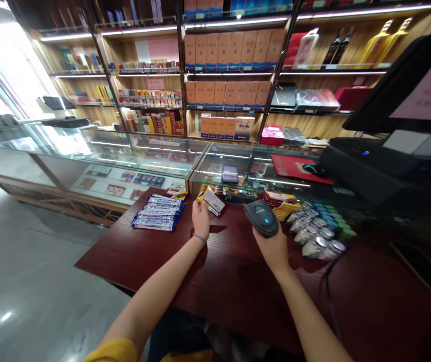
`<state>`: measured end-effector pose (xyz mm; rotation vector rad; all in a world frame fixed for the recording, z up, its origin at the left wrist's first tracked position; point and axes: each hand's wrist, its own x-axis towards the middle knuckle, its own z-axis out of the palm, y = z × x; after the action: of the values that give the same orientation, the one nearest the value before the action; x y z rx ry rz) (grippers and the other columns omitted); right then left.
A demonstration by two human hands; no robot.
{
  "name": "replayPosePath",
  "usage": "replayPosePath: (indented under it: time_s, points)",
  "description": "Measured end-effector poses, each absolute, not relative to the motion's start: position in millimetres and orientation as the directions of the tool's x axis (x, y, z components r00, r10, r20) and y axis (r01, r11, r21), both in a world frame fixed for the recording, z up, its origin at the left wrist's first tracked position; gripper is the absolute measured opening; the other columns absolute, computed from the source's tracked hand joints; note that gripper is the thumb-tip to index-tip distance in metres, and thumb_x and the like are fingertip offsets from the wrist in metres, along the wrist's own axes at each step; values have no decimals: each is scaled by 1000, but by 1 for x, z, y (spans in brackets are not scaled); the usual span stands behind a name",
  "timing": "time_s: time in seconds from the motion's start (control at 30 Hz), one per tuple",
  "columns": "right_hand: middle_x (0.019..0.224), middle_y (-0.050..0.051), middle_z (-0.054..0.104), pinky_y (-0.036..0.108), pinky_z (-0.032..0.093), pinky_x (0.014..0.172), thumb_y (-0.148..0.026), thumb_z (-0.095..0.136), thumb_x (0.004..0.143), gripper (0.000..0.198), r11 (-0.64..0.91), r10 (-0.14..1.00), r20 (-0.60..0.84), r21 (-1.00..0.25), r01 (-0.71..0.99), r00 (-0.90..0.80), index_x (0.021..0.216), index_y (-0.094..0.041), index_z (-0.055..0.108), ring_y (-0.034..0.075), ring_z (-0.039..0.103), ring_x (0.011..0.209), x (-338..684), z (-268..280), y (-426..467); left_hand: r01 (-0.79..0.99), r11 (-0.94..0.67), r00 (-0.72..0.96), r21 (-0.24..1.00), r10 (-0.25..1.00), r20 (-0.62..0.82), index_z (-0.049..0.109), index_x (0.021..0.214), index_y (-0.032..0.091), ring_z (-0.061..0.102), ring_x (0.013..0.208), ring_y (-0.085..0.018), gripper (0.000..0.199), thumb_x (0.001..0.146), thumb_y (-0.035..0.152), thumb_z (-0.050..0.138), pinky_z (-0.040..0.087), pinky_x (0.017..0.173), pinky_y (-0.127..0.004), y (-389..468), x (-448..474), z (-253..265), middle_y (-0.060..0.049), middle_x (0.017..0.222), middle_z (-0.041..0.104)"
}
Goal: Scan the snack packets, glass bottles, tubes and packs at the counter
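My left hand (201,219) is closed on a chocolate bar (213,202) in a yellow and dark red wrapper, its pale printed back turned towards me. In my right hand (275,247) is a black barcode scanner (261,217) with a blue light lit on top; its head points towards the bar, and the two are apart. Left of my left hand lie several blue and white wrapped snack bars (158,213) in a loose row. Beyond the scanner stands a stack of yellow and red chocolate packs (281,203).
Small jars with silver lids (315,246) stand right of the scanner, beside green-capped ones (341,221). A glass display counter (155,156) borders the dark wooden table (125,256). A monitor (407,85), a phone (422,266) and a cable (326,286) are at right.
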<state>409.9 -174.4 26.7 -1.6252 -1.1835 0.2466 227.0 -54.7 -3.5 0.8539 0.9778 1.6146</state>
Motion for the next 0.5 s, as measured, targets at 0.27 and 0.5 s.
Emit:
replayPosePath:
  time_s: [0.27,0.5]
  points:
    - [85,6,74,33,50,67,-43,63,74,40,-48,843,316,-762,646,435,110,-27,56,31,73,88,401,35,-183,-678,62,-28,733,994,-110,41,102,24,71,89,-15,26,88,28,63,59,85,-42,-70,235,-22,-5,110,67]
    - [82,2,74,27,40,56,-37,65,76,47,-105,942,190,-615,781,276,120,-31,49,29,72,73,398,30,-182,-732,93,-6,675,990,-143,36,101,26,71,92,-14,31,86,20,62,56,93,-46,-64,234,-23,-3,116,65]
